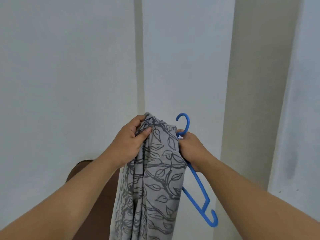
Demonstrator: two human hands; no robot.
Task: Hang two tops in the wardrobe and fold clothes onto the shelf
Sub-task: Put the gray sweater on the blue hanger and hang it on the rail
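**Leaf-print top and blue hanger held up before pale panels**

Pale grey-white panels (69, 66) fill the head view from edge to edge, split by vertical seams, with a cream strip (256, 84) standing between two of them on the right. Low in the middle, behind the arms, a dark brown rounded surface (97, 196) shows. No brand, label or writing can be read anywhere, on the cloth or on the hanger.

At the centre both hands hold up a top (155, 179). Its cloth is light grey, printed all over with dark grey branches and outlined leaves, and it hangs bunched in long vertical folds that run out past the bottom edge of the picture. The left hand (131, 141) grips the upper left of the bundle, fingers curled over the top edge and thumb pressed flat against the front of the fabric. The right hand (192, 148) is closed round the neck of a blue plastic hanger (199, 184) and touches the right edge of the top. The hanger's hook rises above that hand; one shoulder arm slants down and to the right, ending in a small upturned hook. The hanger's other arm is hidden behind the cloth.
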